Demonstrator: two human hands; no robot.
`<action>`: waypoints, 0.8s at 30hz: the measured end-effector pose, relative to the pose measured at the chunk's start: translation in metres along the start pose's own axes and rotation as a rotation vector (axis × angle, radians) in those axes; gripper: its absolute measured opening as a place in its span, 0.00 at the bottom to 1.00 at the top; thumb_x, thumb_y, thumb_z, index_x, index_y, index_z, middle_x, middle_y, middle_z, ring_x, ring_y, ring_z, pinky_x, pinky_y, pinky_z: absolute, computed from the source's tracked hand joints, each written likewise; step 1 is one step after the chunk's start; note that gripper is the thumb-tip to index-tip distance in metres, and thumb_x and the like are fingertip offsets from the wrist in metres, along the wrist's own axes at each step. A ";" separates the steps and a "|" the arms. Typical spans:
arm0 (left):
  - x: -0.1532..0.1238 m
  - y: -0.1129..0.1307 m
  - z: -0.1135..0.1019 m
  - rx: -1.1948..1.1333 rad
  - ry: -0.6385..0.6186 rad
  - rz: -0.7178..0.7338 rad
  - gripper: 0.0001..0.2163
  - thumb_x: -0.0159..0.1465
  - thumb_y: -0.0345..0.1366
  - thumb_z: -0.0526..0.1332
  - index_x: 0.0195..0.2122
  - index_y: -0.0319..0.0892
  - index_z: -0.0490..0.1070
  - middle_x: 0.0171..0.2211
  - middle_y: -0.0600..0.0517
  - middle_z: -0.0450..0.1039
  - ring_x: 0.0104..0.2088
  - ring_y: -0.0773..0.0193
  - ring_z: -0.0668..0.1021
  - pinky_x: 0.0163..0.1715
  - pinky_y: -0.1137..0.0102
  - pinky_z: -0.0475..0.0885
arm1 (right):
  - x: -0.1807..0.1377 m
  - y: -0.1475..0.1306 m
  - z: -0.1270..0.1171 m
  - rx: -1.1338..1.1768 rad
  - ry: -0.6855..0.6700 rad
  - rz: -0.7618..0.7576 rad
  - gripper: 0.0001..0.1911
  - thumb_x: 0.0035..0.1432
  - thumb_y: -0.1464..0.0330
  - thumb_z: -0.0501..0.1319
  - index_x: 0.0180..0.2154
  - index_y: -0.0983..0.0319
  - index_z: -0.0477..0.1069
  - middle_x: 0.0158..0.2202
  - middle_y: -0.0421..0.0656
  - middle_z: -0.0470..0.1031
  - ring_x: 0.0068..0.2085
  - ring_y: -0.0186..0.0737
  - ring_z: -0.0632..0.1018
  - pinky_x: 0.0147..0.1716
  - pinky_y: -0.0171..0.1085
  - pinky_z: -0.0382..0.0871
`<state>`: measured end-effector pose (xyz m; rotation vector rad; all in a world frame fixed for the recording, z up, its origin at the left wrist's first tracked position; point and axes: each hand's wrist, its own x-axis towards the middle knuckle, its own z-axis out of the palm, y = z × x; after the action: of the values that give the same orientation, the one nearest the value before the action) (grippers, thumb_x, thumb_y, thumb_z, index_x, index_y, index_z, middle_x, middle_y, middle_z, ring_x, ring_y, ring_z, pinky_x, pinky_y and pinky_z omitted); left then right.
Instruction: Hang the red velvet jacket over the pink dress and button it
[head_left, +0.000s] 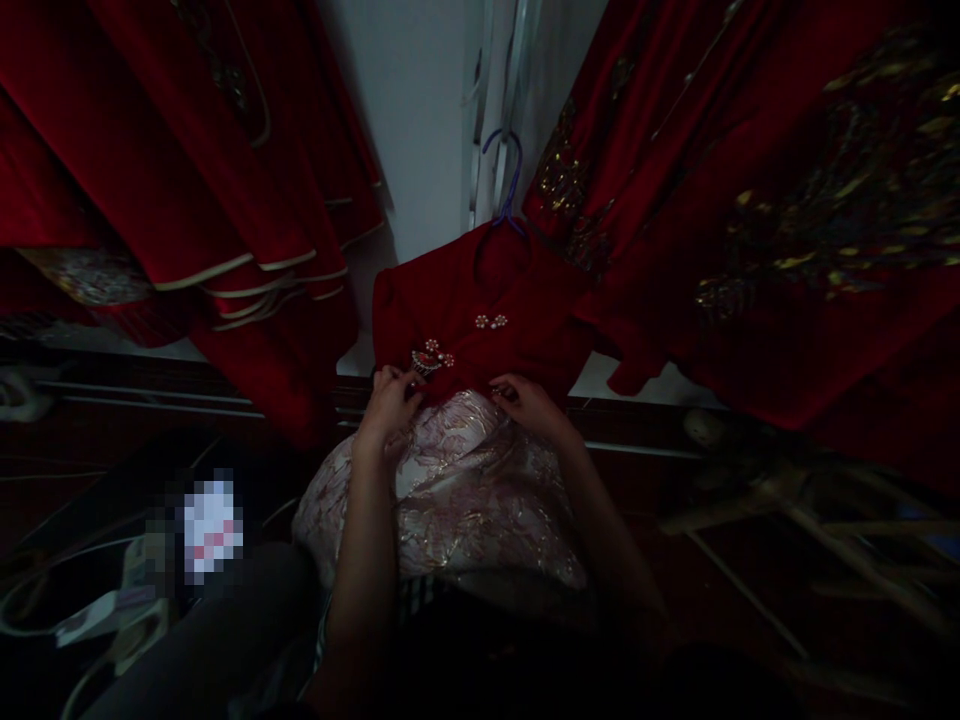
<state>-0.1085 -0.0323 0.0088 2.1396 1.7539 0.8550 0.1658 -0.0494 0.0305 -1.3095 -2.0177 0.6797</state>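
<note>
A small dress hangs on a purple hanger (511, 190) in front of me, its red top (465, 280) meeting a pale pink brocade skirt (487, 500) with gold threads. White flower-shaped ornaments (491, 322) sit on the chest, and a fan-shaped beaded ornament (430, 358) lies lower on the left. My left hand (390, 410) is closed on the dress at the left of the waist, just below that ornament. At the right of the waist, my right hand (525, 405) pinches the dress fabric where red meets pink. Dim light hides the fingertips' detail.
Red garments with pale trim (247, 250) hang at left, and red garments with gold embroidery (825, 220) hang at right. A pixelated bright patch (214, 530) and a power strip with cables (135, 630) are at lower left. Wooden stool-like legs (787, 500) stand at right.
</note>
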 end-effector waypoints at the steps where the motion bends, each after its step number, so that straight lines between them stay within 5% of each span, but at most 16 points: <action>1: 0.000 -0.001 -0.002 -0.024 0.019 0.008 0.10 0.59 0.33 0.59 0.42 0.45 0.74 0.39 0.48 0.63 0.44 0.57 0.69 0.50 0.62 0.66 | 0.000 0.001 0.000 0.017 -0.010 0.002 0.13 0.58 0.72 0.59 0.46 0.62 0.71 0.40 0.46 0.76 0.40 0.36 0.76 0.41 0.36 0.70; 10: -0.001 0.029 -0.040 -0.130 0.525 0.038 0.12 0.61 0.28 0.53 0.45 0.42 0.70 0.41 0.47 0.70 0.40 0.61 0.75 0.45 0.66 0.70 | -0.001 -0.004 -0.005 0.178 -0.011 0.033 0.12 0.53 0.66 0.64 0.41 0.62 0.73 0.33 0.42 0.75 0.34 0.34 0.75 0.34 0.33 0.68; 18: 0.020 0.082 -0.079 -0.230 0.718 0.151 0.11 0.61 0.28 0.54 0.44 0.42 0.70 0.41 0.50 0.72 0.41 0.64 0.75 0.45 0.69 0.69 | 0.001 -0.010 -0.010 0.372 0.096 -0.003 0.17 0.51 0.60 0.66 0.41 0.61 0.73 0.35 0.42 0.77 0.37 0.35 0.77 0.38 0.35 0.70; 21: 0.011 0.084 -0.068 -0.252 0.576 0.100 0.10 0.60 0.31 0.56 0.42 0.42 0.70 0.37 0.52 0.73 0.36 0.66 0.75 0.40 0.70 0.69 | 0.001 -0.007 -0.012 0.375 0.113 0.015 0.17 0.50 0.60 0.67 0.40 0.61 0.73 0.35 0.43 0.77 0.37 0.36 0.77 0.38 0.35 0.71; 24: -0.003 0.072 -0.042 -0.201 0.065 0.119 0.07 0.56 0.31 0.61 0.36 0.43 0.72 0.30 0.54 0.74 0.31 0.66 0.75 0.34 0.72 0.68 | -0.001 -0.004 -0.016 0.339 0.131 0.032 0.16 0.50 0.60 0.67 0.40 0.62 0.74 0.34 0.44 0.78 0.35 0.36 0.77 0.36 0.35 0.70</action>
<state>-0.0750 -0.0603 0.0793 2.1214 1.5092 1.0927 0.1756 -0.0504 0.0437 -1.1542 -1.6922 0.8829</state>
